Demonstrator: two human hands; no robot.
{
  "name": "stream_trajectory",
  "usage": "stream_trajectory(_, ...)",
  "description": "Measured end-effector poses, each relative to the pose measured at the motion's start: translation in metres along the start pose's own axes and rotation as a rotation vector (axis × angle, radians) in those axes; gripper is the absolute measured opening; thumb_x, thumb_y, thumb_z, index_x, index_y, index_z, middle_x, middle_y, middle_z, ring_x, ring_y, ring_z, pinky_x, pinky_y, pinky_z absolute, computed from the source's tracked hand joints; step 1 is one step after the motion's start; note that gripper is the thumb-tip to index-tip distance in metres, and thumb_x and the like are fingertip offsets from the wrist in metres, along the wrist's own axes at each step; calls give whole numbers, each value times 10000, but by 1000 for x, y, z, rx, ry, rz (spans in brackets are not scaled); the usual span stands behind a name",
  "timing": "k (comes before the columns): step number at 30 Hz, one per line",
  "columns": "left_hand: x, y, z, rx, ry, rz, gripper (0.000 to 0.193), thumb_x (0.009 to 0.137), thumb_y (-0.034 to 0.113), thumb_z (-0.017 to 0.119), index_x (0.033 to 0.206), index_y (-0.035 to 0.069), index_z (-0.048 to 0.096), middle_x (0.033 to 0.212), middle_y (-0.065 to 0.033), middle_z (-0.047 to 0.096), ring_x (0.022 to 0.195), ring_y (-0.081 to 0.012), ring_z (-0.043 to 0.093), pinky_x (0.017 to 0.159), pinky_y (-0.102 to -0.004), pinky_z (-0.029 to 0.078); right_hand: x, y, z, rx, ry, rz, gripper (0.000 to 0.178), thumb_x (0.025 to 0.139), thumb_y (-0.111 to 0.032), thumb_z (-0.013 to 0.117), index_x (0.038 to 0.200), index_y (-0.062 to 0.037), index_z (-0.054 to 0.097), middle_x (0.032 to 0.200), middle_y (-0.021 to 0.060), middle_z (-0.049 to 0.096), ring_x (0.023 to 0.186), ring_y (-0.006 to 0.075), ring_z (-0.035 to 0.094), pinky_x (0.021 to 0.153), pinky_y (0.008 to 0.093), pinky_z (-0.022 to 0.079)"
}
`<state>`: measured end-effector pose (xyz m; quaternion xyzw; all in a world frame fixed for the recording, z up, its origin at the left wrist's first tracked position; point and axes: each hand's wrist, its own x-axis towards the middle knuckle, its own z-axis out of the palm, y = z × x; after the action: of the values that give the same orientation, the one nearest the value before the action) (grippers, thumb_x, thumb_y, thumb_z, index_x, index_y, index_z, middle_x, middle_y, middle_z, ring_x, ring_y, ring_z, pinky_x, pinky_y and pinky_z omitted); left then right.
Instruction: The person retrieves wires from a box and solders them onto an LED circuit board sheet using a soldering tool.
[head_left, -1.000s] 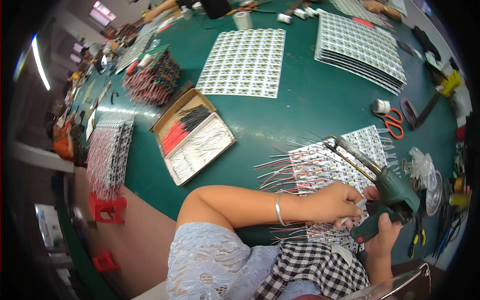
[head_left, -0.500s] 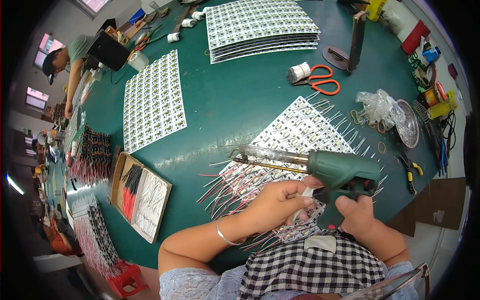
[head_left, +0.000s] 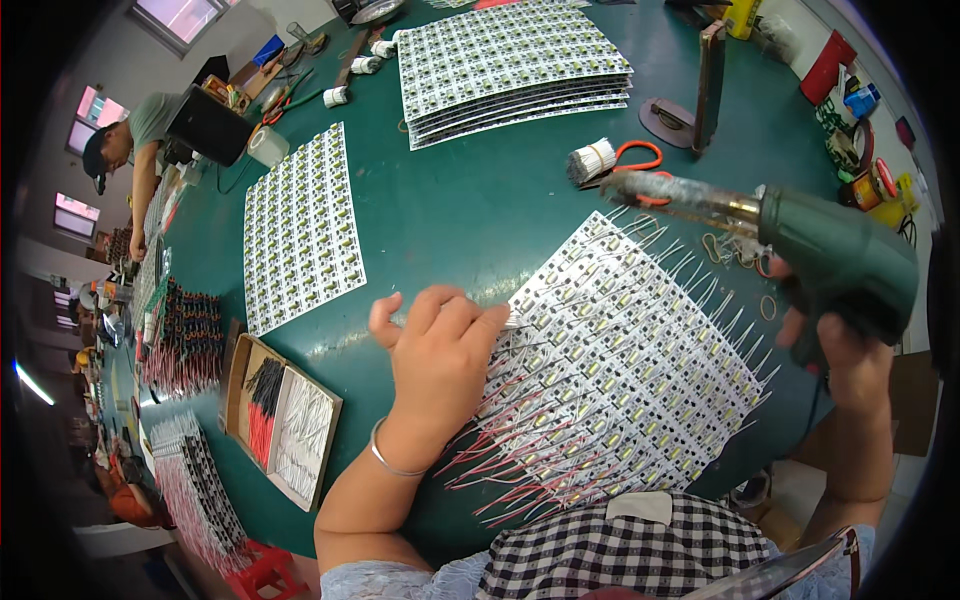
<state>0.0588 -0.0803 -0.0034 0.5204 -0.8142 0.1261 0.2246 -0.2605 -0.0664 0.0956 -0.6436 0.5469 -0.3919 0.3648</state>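
Observation:
My right hand (head_left: 850, 350) grips a green soldering gun (head_left: 840, 235) by its handle, raised at the right. Its worn metal barrel points left, over the orange-handled scissors (head_left: 638, 156). My left hand (head_left: 440, 350) is palm down with fingers curled, thumb and forefinger pinched at the left edge of a white circuit-board panel (head_left: 630, 370). What the pinch holds is too small to make out. Rows of small components cover the panel, which lies slantwise before me. Red and white wires (head_left: 520, 470) stick out along its near left side, pale ones along its far right.
A stack of panels (head_left: 515, 65) lies at the back, a single panel (head_left: 305, 230) to the left. Beside my left forearm stands a box (head_left: 285, 420) of black, red and white pieces. A person (head_left: 150, 140) leans over the table at the far left. A mirror stand (head_left: 708, 90) is at back right.
The soldering gun has been lifted away from over the panel, up and to the right. My left hand has moved left from beside the gun to the panel's left edge.

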Motion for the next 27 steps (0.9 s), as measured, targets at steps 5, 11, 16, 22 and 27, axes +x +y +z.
stream_trajectory(5,-6,2,10,36,11,6,155,661,78,625,771,186,639,668,51,508,784,-117,542,825,-417,246,-17,39,44,517,-19,150,482,822,-234,565,1199,30,424,1031,194,584,609,161,583,512,247,491)
stream_trajectory(11,-11,5,17,33,-2,51,140,660,97,625,760,196,634,649,63,485,765,-108,532,814,-416,245,-37,50,76,656,-55,187,348,834,-102,526,1148,36,462,998,158,595,629,153,596,572,259,504)
stream_trajectory(16,-11,4,19,28,-1,47,138,649,101,638,749,196,632,648,64,487,748,-112,520,820,-418,244,-45,54,81,482,-141,316,259,775,3,578,1031,24,550,868,64,586,724,126,594,633,264,496)
stream_trajectory(22,-10,4,21,43,7,48,137,647,98,640,744,194,636,643,62,494,752,-118,515,828,-421,242,-40,50,89,337,-210,297,251,734,-5,626,982,-10,584,886,66,600,787,145,568,739,274,455)
stream_trajectory(27,-6,2,20,56,-42,38,119,660,97,616,732,189,640,646,63,502,766,-122,514,830,-423,243,-38,51,90,226,-261,238,240,744,-25,621,981,-21,587,951,83,592,861,168,559,794,289,439)
